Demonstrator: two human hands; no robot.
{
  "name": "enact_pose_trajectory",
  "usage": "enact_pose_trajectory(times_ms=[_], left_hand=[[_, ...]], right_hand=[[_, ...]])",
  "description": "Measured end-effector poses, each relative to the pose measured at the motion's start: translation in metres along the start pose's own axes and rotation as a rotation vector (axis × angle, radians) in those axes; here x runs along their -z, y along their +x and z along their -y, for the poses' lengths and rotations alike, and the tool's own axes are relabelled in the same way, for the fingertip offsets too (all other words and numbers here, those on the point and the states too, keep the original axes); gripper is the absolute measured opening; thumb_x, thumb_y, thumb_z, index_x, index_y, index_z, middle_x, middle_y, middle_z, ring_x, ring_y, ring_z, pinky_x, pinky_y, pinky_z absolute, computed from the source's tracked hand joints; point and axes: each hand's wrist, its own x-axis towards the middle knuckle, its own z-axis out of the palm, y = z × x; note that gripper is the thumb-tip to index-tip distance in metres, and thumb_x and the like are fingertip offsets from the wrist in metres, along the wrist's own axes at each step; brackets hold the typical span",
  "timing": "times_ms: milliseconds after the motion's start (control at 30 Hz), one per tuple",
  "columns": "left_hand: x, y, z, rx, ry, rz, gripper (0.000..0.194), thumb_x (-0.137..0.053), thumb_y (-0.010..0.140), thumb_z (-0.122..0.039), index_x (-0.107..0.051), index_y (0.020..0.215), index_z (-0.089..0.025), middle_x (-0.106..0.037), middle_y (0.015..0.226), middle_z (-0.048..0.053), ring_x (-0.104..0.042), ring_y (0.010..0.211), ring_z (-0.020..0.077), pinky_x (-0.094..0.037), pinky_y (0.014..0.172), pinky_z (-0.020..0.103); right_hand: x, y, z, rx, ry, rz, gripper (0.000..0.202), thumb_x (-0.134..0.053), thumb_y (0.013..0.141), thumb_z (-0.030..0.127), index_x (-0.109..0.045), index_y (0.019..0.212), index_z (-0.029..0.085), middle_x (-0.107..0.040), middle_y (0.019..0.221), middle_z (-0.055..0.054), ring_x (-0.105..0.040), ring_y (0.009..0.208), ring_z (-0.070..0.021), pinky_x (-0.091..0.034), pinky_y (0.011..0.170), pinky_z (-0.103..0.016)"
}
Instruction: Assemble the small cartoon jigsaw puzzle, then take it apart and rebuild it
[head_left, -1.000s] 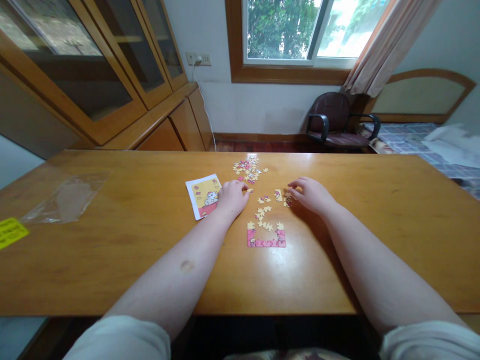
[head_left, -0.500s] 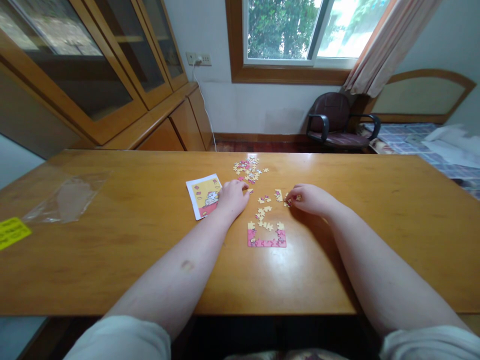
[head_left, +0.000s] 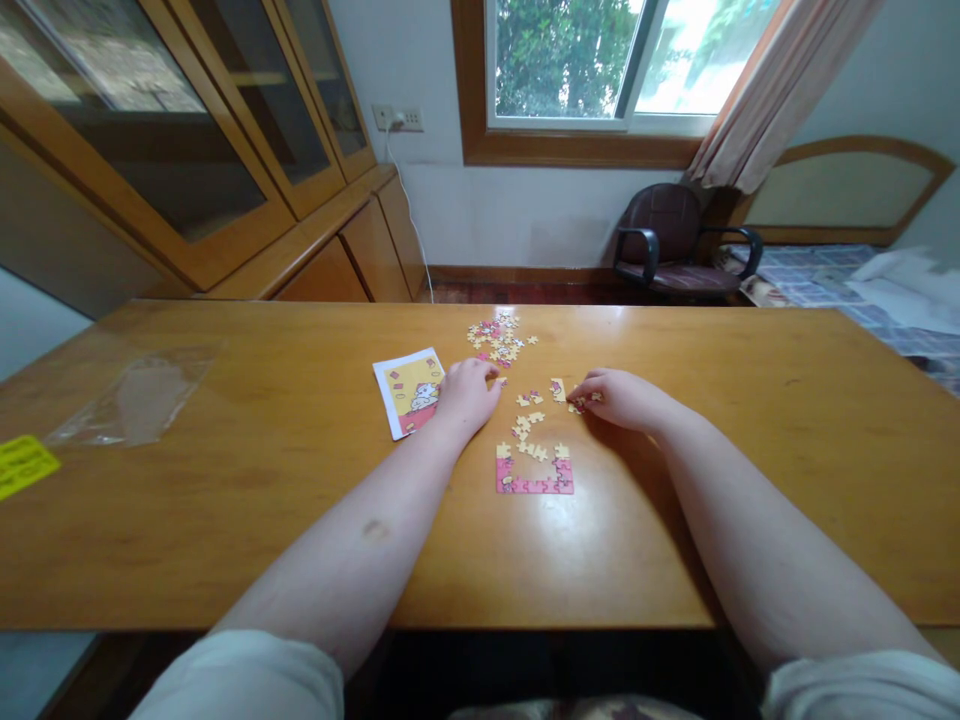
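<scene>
My left hand [head_left: 468, 392] rests on the table beside the reference picture [head_left: 405, 388], partly covering its right side. Its fingers are curled, with thumb and forefinger at a small yellow puzzle piece [head_left: 502, 382]. Right of the loose pieces, my right hand [head_left: 616, 397] is closed, fingertips pinched down on a puzzle piece [head_left: 576, 405] among a few others; the fingers partly hide it. A joined yellow piece section [head_left: 557, 390] lies just left of these fingertips. Nearer me is a U-shaped, partly joined pink puzzle border [head_left: 535, 487], with loose yellow pieces [head_left: 523, 428] above it.
A heap of mixed puzzle pieces [head_left: 501, 338] lies near the table's far edge. On the left are a clear plastic bag [head_left: 142, 400] and a yellow label [head_left: 26, 466]. Beyond the wooden table [head_left: 300, 560] stand a cabinet [head_left: 247, 150] and an armchair [head_left: 667, 240].
The fingertips of my right hand have shifted slightly over the pieces beneath them. My left hand stays in nearly the same place, and the puzzle border has not moved on the table.
</scene>
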Motion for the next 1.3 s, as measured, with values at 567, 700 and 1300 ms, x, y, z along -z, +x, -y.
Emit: enact_pose_trajectory(times_ms=[567,700,1300], left_hand=[[-0.001,0.0,0.001,-0.004,-0.011,-0.012,0.022,-0.056,0.085,-0.032,-0.07,0.1,-0.022,-0.067,0.108,0.006,-0.057,0.105,0.0255,-0.045,0.096,0.04],[0.0,0.0,0.0,-0.004,-0.013,-0.014,0.022,-0.056,0.085,-0.03,-0.07,0.099,-0.022,-0.067,0.108,0.006,-0.057,0.105,0.025,-0.045,0.096,0.039],[0.002,0.0,-0.001,0.002,-0.021,-0.004,0.022,-0.056,0.085,-0.03,-0.07,0.099,-0.022,-0.067,0.11,0.006,-0.056,0.106,0.0252,-0.044,0.097,0.039]], right_hand=[[0.0,0.003,-0.004,-0.176,0.064,-0.055,0.015,-0.073,0.069,0.029,-0.07,0.081,0.02,-0.069,0.083,-0.005,-0.059,0.072,-0.0165,-0.041,0.061,-0.024],[0.0,0.001,0.001,-0.189,0.264,-0.089,0.015,-0.068,0.074,0.026,-0.071,0.086,0.02,-0.07,0.08,-0.003,-0.059,0.067,-0.0147,-0.042,0.06,-0.024],[-0.014,0.006,0.017,-0.291,0.536,-0.076,0.011,-0.07,0.074,0.023,-0.076,0.083,0.019,-0.073,0.072,-0.003,-0.066,0.066,-0.0157,-0.05,0.066,-0.025]])
